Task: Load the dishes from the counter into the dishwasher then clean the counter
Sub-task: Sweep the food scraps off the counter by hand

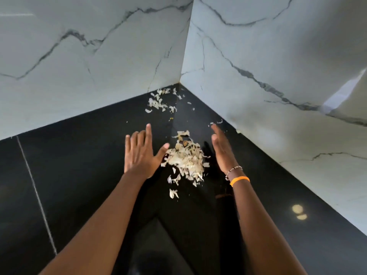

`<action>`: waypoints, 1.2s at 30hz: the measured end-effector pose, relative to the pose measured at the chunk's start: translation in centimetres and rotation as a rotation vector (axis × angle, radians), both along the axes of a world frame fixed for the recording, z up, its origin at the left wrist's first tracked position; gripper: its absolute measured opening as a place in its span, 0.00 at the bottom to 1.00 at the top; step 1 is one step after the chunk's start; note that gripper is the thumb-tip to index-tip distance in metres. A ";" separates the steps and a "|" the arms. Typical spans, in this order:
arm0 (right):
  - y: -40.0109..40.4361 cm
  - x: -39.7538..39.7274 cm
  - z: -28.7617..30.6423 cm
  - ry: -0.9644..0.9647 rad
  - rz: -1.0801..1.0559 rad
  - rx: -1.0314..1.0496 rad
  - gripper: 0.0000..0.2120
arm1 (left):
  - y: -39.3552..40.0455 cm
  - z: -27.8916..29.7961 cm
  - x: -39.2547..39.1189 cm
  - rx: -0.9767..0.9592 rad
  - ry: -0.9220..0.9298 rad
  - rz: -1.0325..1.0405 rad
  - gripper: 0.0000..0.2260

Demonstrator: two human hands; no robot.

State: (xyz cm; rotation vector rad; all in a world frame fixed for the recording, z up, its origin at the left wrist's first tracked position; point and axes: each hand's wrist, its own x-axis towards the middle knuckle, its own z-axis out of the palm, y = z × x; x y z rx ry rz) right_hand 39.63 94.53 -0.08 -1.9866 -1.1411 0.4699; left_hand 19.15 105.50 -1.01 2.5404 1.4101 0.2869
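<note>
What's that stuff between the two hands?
A pile of pale peels lies on the black counter between the left hand and right hand, seen in the head view.

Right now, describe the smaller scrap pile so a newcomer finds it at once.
Find the corner where the two white marble walls meet the glossy black counter. The small scatter of pale papery peels lies right in that corner, beyond both hands, unlike the bigger heap between them.

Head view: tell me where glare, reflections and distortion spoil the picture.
Head view: lamp glare makes two bright spots on the glossy black counter; the arms mirror darkly in it below the peel pile; wide-angle bending tilts the marble walls; the right hand is slightly motion-blurred, the left hand sharper.
</note>
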 end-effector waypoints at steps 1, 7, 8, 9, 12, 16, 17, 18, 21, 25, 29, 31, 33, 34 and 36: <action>0.5 2.2 0.1 -0.152 -0.087 -0.029 0.35 | 1.0 -0.1 -0.1 0.002 0.002 0.015 0.42; 1.4 7.0 -2.0 -0.287 -0.192 -0.297 0.32 | 2.4 -1.5 0.5 -0.035 0.070 0.021 0.42; 1.3 6.0 -2.1 -0.293 -0.135 -0.278 0.29 | 2.4 -1.5 0.4 -0.033 0.061 0.019 0.43; 1.1 4.5 -2.0 -0.284 -0.047 -0.240 0.30 | 2.4 -1.5 0.3 -0.032 0.058 0.017 0.43; 0.3 0.0 -1.5 -0.109 0.215 -0.069 0.43 | 2.3 -1.4 0.3 -0.045 0.067 -0.002 0.43; 2.6 2.5 -1.4 -0.128 0.104 0.058 0.35 | 2.4 -1.4 0.4 -0.031 0.069 -0.001 0.42; 3.6 3.9 -1.4 -0.203 0.019 -0.002 0.33 | 2.4 -1.5 0.4 -0.024 0.071 0.000 0.42; 4.9 5.4 -1.6 -0.254 -0.046 -0.082 0.31 | 2.5 -1.8 0.4 -0.011 0.068 0.009 0.42; 8.2 8.4 -2.6 -0.376 -0.085 -0.317 0.29 | 2.6 -2.0 0.5 0.006 0.073 0.021 0.44; 8.9 7.2 -2.6 -0.505 0.111 -0.392 0.38 | 2.5 -1.8 0.5 -0.009 0.074 0.016 0.44; 5.6 1.1 -1.7 -0.469 0.463 -0.249 0.46 | 2.5 -1.8 0.4 -0.005 0.059 0.006 0.44; 5.7 -0.2 -1.2 -0.332 0.584 -0.165 0.46 | 2.6 -1.8 0.5 -0.003 0.052 0.009 0.44; 8.4 0.6 -0.5 -0.259 0.555 -0.101 0.46 | 2.6 -1.8 0.4 -0.004 0.048 0.009 0.45; 10.5 1.7 -0.4 -0.273 0.481 -0.096 0.45 | 2.6 -1.9 0.4 0.000 0.046 0.009 0.45; 15.3 4.2 -0.6 -0.290 0.295 -0.134 0.38 | 2.7 -1.9 0.4 0.010 0.052 0.011 0.45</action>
